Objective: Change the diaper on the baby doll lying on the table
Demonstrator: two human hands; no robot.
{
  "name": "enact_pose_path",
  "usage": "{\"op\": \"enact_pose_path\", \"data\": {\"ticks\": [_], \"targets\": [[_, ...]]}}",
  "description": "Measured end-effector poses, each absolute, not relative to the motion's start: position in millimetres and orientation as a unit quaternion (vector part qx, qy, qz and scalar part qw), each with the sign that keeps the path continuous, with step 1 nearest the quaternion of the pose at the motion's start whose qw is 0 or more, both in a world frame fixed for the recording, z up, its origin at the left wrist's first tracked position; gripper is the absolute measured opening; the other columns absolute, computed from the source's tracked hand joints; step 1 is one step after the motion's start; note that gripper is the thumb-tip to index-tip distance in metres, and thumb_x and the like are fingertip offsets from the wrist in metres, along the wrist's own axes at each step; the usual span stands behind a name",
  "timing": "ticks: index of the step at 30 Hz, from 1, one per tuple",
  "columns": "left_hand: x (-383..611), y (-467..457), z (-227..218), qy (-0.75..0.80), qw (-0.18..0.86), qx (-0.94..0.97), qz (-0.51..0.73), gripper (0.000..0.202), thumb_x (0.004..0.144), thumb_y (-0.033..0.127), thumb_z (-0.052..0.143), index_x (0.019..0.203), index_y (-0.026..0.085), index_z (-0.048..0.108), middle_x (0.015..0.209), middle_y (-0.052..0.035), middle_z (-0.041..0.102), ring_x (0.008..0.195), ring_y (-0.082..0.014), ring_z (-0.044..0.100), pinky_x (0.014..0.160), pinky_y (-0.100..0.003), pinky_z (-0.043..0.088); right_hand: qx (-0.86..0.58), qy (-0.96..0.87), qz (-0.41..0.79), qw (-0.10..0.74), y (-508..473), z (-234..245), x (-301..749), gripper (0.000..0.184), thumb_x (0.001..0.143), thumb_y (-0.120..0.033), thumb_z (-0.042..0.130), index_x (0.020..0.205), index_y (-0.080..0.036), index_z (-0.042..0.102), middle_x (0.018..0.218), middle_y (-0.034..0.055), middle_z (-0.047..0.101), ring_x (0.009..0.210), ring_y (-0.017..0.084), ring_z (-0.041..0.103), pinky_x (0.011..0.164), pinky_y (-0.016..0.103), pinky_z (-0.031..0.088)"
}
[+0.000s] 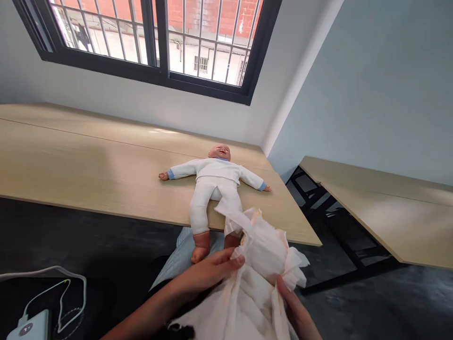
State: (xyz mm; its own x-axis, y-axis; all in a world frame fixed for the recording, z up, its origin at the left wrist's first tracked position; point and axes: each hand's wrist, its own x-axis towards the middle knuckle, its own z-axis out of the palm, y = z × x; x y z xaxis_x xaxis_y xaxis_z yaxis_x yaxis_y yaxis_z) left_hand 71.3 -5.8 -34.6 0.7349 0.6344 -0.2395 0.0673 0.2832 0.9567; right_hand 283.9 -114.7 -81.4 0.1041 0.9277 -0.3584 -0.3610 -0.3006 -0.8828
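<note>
Between my two hands is a white diaper [262, 250], unfolded, its ruffled edges and side tabs spread out. My left hand [219, 269] pinches its left edge with thumb and fingers. On the opposite edge my right hand [295, 302] grips it, the thumb showing and the other fingers hidden beneath. Just beyond, a baby doll [217, 184] lies face up in white clothes with blue cuffs, arms stretched sideways. Its feet stick out past the table's near edge, and the diaper partly covers one leg.
The doll lies on a light wooden table [134, 165] below a barred window [159, 42]. Another wooden table [389, 208] stands at right, across a gap. A white power bank [30, 326] with a cable [60, 269] is at the lower left.
</note>
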Motion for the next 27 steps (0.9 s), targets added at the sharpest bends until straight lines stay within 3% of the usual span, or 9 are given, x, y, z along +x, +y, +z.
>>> {"op": "enact_pose_path", "data": {"ticks": [4,8,10,12,14,17,19,23,27], "targets": [[38,0,-38,0.281,0.785,0.543,0.104,0.066,0.077,0.077,0.058,0.111,0.021,0.067,0.108,-0.0115,0.073,0.072,-0.0254,0.073,0.057,-0.032,0.055,-0.504,-0.200,0.677,0.497,-114,-75,308,0.056,0.087,-0.066,0.058,0.098,-0.016,0.078,0.092,0.0131,0.075,0.106,0.034,0.069,0.099,0.047,0.054],[-12,21,-63,0.324,0.784,0.512,0.133,0.074,0.082,0.083,0.044,0.090,0.013,0.066,0.090,-0.0133,0.074,0.069,-0.0248,0.073,0.056,-0.028,0.054,-0.501,-0.135,0.689,0.507,-118,-61,345,0.043,0.080,-0.057,0.069,0.095,-0.019,0.079,0.094,0.0127,0.075,0.100,0.035,0.070,0.095,0.049,0.056],[-26,31,-86,0.350,0.788,0.481,0.158,0.072,0.083,0.082,0.044,0.091,0.014,0.065,0.087,-0.0106,0.072,0.071,-0.0241,0.072,0.058,-0.030,0.054,-0.511,-0.075,0.673,0.530,-119,-54,358,0.037,0.076,-0.054,0.072,0.095,-0.023,0.079,0.096,0.0105,0.075,0.095,0.035,0.071,0.091,0.049,0.058],[-24,39,-110,0.328,0.814,0.437,0.197,0.068,0.084,0.079,0.048,0.100,0.016,0.065,0.094,-0.0098,0.072,0.083,-0.0249,0.072,0.072,-0.034,0.055,-0.514,-0.032,0.664,0.542,-120,-48,363,0.041,0.075,-0.059,0.071,0.098,-0.026,0.079,0.100,0.0097,0.075,0.091,0.036,0.072,0.087,0.050,0.060],[-8,42,-131,0.238,0.863,0.383,0.228,0.067,0.084,0.076,0.053,0.114,0.018,0.065,0.110,-0.0129,0.070,0.104,-0.0290,0.068,0.089,-0.041,0.052,-0.513,-0.020,0.661,0.548,-121,-46,363,0.046,0.076,-0.064,0.069,0.100,-0.025,0.079,0.097,0.0102,0.075,0.083,0.035,0.073,0.083,0.048,0.061],[27,39,-152,0.074,0.920,0.284,0.261,0.064,0.088,0.072,0.050,0.127,0.021,0.062,0.132,-0.0147,0.061,0.128,-0.0356,0.053,0.103,-0.053,0.040,-0.496,-0.013,0.668,0.555,-119,-50,362,0.033,0.084,-0.050,0.070,0.100,-0.022,0.079,0.090,0.0086,0.076,0.075,0.029,0.074,0.085,0.040,0.061],[49,34,-158,-0.012,0.932,0.224,0.284,0.059,0.092,0.068,0.048,0.125,0.022,0.064,0.135,-0.0129,0.060,0.132,-0.0358,0.049,0.108,-0.058,0.033,-0.471,-0.001,0.680,0.563,-117,-57,363,0.023,0.087,-0.039,0.069,0.098,-0.021,0.079,0.090,0.0067,0.076,0.076,0.026,0.074,0.087,0.037,0.060],[73,26,-153,-0.088,0.933,0.191,0.294,0.057,0.087,0.070,0.054,0.122,0.027,0.066,0.138,-0.0105,0.058,0.134,-0.0392,0.045,0.110,-0.062,0.026,-0.443,0.002,0.715,0.541,-110,-80,372,0.016,0.087,-0.031,0.071,0.091,-0.017,0.079,0.085,0.0071,0.076,0.078,0.025,0.074,0.087,0.034,0.059],[81,27,-132,-0.120,0.921,0.234,0.286,0.057,0.082,0.068,0.063,0.120,0.027,0.066,0.131,-0.0136,0.062,0.128,-0.0380,0.052,0.106,-0.056,0.032,-0.479,-0.070,0.705,0.519,-104,-106,375,0.023,0.076,-0.034,0.079,0.090,-0.017,0.079,0.090,0.0098,0.076,0.085,0.031,0.073,0.086,0.041,0.059]]}}
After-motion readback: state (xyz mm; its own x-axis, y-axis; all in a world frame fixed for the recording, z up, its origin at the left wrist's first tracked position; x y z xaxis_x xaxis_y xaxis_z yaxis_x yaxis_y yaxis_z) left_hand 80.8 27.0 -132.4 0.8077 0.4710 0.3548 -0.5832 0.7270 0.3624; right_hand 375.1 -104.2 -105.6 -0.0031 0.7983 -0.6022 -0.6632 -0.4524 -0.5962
